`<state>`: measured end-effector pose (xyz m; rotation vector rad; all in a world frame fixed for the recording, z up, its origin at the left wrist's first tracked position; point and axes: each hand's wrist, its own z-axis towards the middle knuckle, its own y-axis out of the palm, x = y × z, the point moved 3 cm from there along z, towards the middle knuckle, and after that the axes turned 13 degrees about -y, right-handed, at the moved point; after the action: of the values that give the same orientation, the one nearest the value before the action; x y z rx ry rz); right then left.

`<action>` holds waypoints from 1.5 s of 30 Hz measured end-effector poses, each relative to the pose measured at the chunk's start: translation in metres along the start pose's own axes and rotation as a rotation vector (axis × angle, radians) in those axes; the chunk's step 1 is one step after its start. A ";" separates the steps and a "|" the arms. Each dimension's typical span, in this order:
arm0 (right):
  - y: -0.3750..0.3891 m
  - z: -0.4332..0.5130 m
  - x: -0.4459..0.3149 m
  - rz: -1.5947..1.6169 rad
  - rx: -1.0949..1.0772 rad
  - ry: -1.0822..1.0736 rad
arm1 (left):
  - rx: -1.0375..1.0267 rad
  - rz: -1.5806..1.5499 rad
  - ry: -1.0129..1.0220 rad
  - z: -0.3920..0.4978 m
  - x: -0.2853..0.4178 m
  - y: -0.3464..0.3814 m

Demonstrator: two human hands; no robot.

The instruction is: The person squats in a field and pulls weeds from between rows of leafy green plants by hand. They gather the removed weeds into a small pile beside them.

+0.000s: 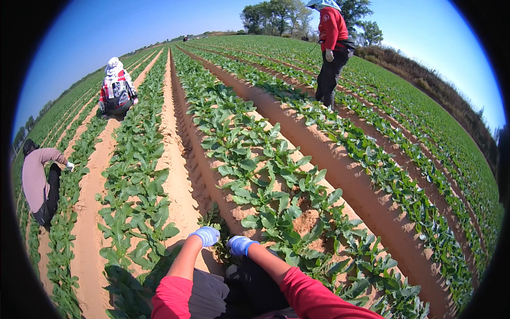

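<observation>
Both my hands wear light blue and white gloves and are close together, low at the centre, over the furrow. My left hand (207,236) is at the left, its fingers curled against a small bunch of leafy green stems (213,218); whether it grips them cannot be made out. A short gap to the right is my right hand (240,245), its fingers bent and mostly hidden from the camera. More dark green leaves (222,252) lie between and below the hands. Rows of leafy green plants (275,191) grow on the raised bed just right of my hands.
Another planted bed (139,199) runs along my left, beyond the sandy furrow (179,171). One person (40,179) bends at the far left, another (116,89) crouches ahead on the left, and a third in a red top (334,30) stands at the upper right.
</observation>
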<state>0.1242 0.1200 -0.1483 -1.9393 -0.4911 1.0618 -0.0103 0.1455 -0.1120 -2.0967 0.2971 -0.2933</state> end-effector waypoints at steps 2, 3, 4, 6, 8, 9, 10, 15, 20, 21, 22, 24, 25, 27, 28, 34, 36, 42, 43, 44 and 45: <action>0.000 -0.001 -0.001 -0.007 -0.022 0.003 | -0.008 0.004 0.021 0.002 -0.001 0.003; 0.000 0.000 -0.001 -0.010 -0.031 -0.001 | 0.008 -0.013 0.012 0.003 -0.002 0.003; 0.000 -0.001 -0.001 -0.008 -0.030 0.002 | -0.004 -0.005 0.023 0.004 -0.003 0.005; 0.000 0.000 -0.001 -0.002 -0.018 0.000 | 0.023 -0.014 0.012 0.005 -0.004 0.006; 0.001 0.001 0.000 -0.012 -0.020 -0.003 | 0.004 -0.030 0.029 0.007 -0.005 0.009; 0.001 0.001 0.000 -0.018 -0.019 -0.006 | 0.037 -0.031 0.022 0.007 -0.006 0.009; 0.001 0.001 -0.001 -0.026 -0.009 -0.013 | 0.034 -0.037 0.022 0.008 -0.007 0.009; -0.002 -0.002 -0.003 0.000 0.011 -0.012 | -0.007 -0.057 0.027 0.006 -0.008 0.010; -0.001 0.000 -0.002 -0.015 -0.079 0.027 | 0.036 -0.041 -0.007 -0.001 -0.002 0.001; -0.001 0.001 -0.001 -0.019 -0.094 0.028 | 0.010 -0.045 0.013 -0.003 0.000 0.001; 0.001 0.002 -0.001 -0.023 -0.098 0.022 | 0.004 -0.042 0.004 -0.003 0.001 0.000; 0.002 0.004 0.001 -0.033 -0.089 0.009 | 0.026 -0.072 -0.024 -0.003 -0.001 0.000; 0.003 0.005 0.002 -0.039 -0.084 0.003 | 0.003 -0.067 0.000 -0.002 -0.002 0.003; 0.005 0.005 0.003 -0.040 -0.061 -0.003 | 0.043 -0.052 0.006 0.004 -0.005 0.006; 0.005 0.004 0.004 -0.039 -0.048 -0.006 | -0.009 -0.058 0.024 0.007 -0.006 0.011; 0.007 0.003 0.005 -0.050 0.025 -0.030 | 0.003 -0.035 0.016 0.018 -0.007 0.022; 0.007 0.003 0.005 -0.006 0.041 -0.019 | -0.074 -0.032 -0.013 0.017 -0.004 0.020; 0.005 0.000 0.003 0.016 0.028 -0.025 | -0.052 0.041 -0.022 0.005 0.006 0.006; 0.004 -0.001 0.003 0.022 0.031 -0.030 | -0.042 0.082 0.012 0.004 0.009 0.004; 0.004 -0.001 0.004 0.043 0.026 -0.020 | -0.079 0.074 0.003 0.004 0.010 0.004; 0.005 -0.001 0.004 0.046 0.018 -0.020 | -0.085 0.074 -0.003 0.004 0.011 0.004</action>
<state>0.1277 0.1195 -0.1541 -1.9342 -0.4483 1.1120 0.0007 0.1431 -0.1160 -2.1641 0.3909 -0.2369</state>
